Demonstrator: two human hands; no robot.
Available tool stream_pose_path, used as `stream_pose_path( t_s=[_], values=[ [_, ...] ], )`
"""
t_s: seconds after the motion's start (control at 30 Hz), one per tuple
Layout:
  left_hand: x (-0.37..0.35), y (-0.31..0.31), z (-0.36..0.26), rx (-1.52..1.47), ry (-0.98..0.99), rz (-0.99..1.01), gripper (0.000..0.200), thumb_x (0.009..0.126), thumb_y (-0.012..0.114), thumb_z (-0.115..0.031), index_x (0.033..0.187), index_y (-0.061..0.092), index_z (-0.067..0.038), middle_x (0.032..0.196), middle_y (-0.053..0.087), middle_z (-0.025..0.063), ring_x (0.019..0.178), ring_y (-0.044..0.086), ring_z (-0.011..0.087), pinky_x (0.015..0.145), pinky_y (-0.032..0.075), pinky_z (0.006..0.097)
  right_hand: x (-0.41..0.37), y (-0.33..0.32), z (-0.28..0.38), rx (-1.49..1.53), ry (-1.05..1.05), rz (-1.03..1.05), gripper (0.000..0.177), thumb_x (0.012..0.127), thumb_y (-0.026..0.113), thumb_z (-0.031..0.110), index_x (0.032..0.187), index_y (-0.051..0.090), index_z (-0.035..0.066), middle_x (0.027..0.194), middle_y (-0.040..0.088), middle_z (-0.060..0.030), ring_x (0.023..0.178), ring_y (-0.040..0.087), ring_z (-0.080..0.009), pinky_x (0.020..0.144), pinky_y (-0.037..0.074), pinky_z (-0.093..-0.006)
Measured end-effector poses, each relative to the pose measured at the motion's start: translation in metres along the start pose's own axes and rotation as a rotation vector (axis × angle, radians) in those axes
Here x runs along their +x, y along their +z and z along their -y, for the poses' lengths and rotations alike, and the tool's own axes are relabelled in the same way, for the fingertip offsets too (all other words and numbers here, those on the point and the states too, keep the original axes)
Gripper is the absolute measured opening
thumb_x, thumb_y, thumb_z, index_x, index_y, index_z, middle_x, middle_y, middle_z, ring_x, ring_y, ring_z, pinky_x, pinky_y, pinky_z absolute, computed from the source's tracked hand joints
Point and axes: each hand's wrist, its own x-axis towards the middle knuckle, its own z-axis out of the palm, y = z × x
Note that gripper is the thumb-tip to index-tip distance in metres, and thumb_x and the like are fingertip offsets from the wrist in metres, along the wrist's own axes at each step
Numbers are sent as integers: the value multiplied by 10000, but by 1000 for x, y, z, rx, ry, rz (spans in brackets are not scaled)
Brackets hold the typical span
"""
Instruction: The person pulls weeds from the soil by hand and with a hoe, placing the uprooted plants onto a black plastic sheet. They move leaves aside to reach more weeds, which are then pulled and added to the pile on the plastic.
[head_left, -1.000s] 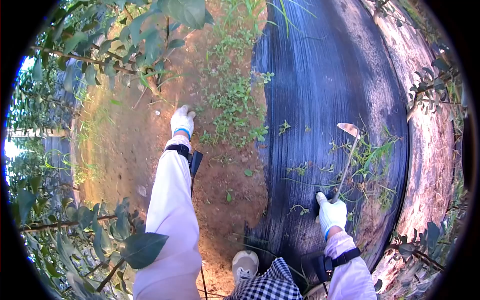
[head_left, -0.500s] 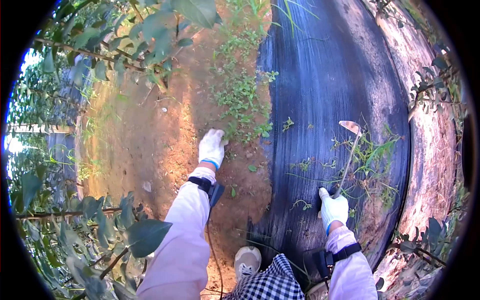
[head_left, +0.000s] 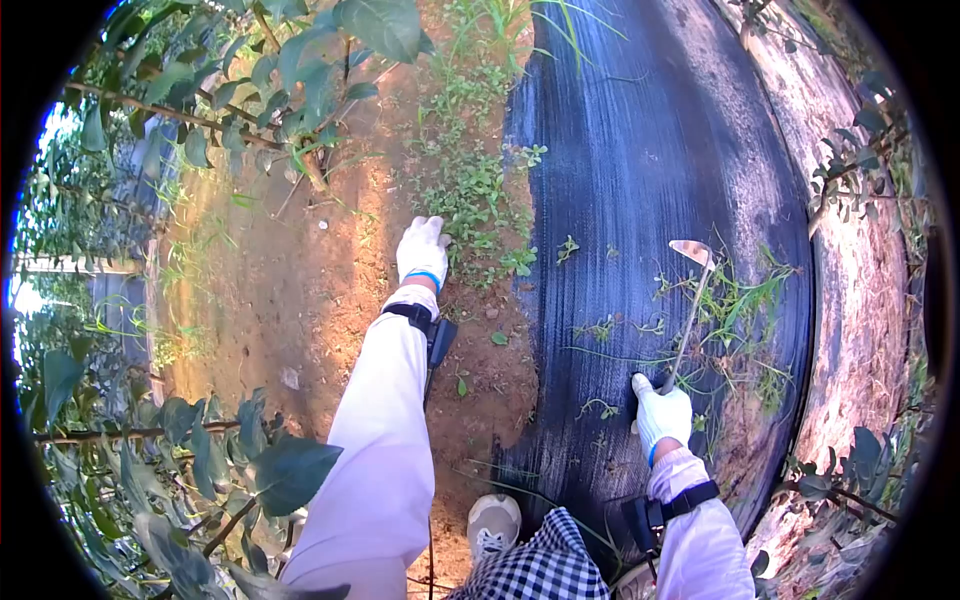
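Observation:
My left hand [head_left: 422, 249], in a white glove, reaches down to the soil at the left edge of a patch of low green weeds [head_left: 478, 205]. Its fingers are bent toward the ground, and whatever they may hold is hidden. On the right, my right hand [head_left: 662, 412], also gloved, is closed around the handle of a small hoe [head_left: 691, 318]. The hoe's thin shaft points away from me, and its curved blade lies over the black ground sheet [head_left: 620, 150], beside some loose grass [head_left: 745, 305].
Leafy branches [head_left: 290, 475] hang at the lower left, and more [head_left: 320, 60] at the upper left. My shoe [head_left: 494, 522] stands on the soil near a checked cloth [head_left: 545, 565]. Pale, dry ground [head_left: 855, 330] runs along the right beyond the sheet.
My left hand has moved forward along the edge of the weeds, with the arm stretched further. My right hand keeps hold of the hoe, almost in the same place.

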Motion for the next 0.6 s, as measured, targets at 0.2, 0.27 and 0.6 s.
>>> stream_pose_path(
  t_s=[0.2, 0.27, 0.6],
  values=[
    [-22, -26, 23, -604, -149, 89, 288, 819, 640, -142, 1087, 636, -38, 1014, 679, 145, 980, 641, 263, 924, 473, 342, -1, -4, 8, -76, 106, 24, 461, 782, 746, 456, 823, 697, -1, 781, 695, -196, 771, 692, -345, 726, 517, -421],
    [-43, -27, 12, -259, -24, 141, 457, 769, 714, -180, 1187, 589, -43, 1234, 572, 193, 1141, 569, 328, 974, 455, 392, -1, -3, 9, -81, 92, 18, 460, 782, 746, 454, 822, 697, -1, 781, 692, -202, 774, 690, -351, 727, 516, -424],
    [-40, -2, -3, -569, -45, 57, 289, 797, 665, -92, 1083, 633, -66, 1028, 653, 122, 1004, 632, 308, 876, 498, 398, -6, -7, 14, -117, 52, -1, 472, 786, 733, 463, 861, 697, -2, 832, 696, -219, 828, 686, -372, 767, 513, -432]
  ],
)
